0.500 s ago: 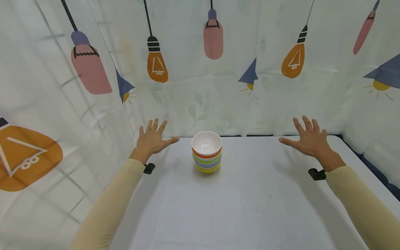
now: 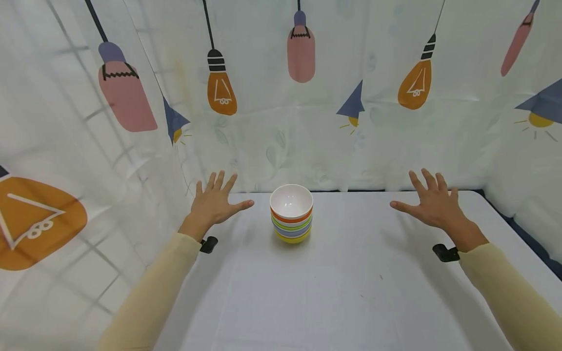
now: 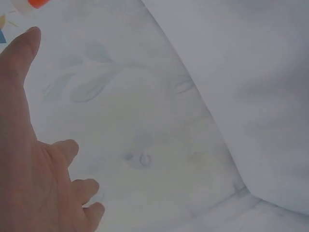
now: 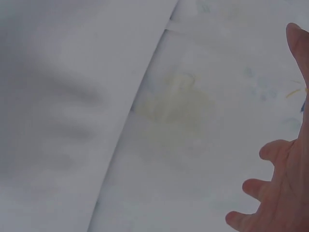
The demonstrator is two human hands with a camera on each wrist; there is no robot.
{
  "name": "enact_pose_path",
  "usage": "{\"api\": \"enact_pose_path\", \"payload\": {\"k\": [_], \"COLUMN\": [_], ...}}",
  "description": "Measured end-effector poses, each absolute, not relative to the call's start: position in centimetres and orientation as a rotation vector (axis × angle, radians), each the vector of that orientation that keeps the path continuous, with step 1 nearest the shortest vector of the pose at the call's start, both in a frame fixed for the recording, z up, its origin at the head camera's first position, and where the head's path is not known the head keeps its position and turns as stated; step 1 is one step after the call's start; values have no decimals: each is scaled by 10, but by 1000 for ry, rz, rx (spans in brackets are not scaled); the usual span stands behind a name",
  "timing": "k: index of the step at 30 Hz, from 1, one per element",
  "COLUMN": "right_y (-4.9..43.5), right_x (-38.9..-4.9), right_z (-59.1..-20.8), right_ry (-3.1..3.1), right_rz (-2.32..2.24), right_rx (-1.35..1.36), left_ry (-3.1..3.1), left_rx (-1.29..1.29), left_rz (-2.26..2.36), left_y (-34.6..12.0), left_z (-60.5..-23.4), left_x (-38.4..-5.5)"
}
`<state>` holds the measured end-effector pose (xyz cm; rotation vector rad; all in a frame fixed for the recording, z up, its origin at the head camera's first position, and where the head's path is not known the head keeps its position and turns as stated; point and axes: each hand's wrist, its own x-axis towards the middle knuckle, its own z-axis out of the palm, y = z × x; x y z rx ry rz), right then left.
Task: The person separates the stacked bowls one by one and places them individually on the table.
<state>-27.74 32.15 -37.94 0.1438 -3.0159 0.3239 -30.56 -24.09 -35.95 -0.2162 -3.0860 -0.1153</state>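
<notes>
A stack of several nested bowls (image 2: 291, 214) stands upright near the table's far edge in the head view. The top one is white inside; orange, green, blue and yellow bands show below it. To the left of the stack is my left hand (image 2: 211, 205), raised with fingers spread and holding nothing. My right hand (image 2: 434, 204) is likewise raised, well to the right of the bowls, its fingers apart. Neither hand touches the stack. The left wrist view shows the left thumb (image 3: 21, 53) and fingertips, and the right wrist view shows the right fingers (image 4: 256, 188), all holding nothing.
A white cloth covers the table (image 2: 333, 292). Behind it and on the left hangs a pale curtain (image 2: 263, 141) printed with lamps and bulbs. Each wrist bears a small black device, one of them at the right wrist (image 2: 445, 253). Dark material (image 2: 531, 239) borders the table's right edge.
Both hands have lowered very slightly in the head view, still spread. The bowls stay in place; the whole view has shifted a little.
</notes>
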Motion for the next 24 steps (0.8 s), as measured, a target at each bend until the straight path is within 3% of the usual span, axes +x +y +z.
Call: {"api": "enact_pose_path", "payload": {"k": [9, 24], "right_y": [292, 223], "right_x": [-265, -258], "right_z": [-379, -398], "right_ry": [-3024, -2919], "right_rz": [405, 1032], "right_rx": [245, 468], "left_ry": [-3096, -2830], "left_rx": [-361, -517], "left_rz": [-260, -1300], "left_y": [-227, -186], "left_z": [-374, -434], "left_x": [-286, -277]}}
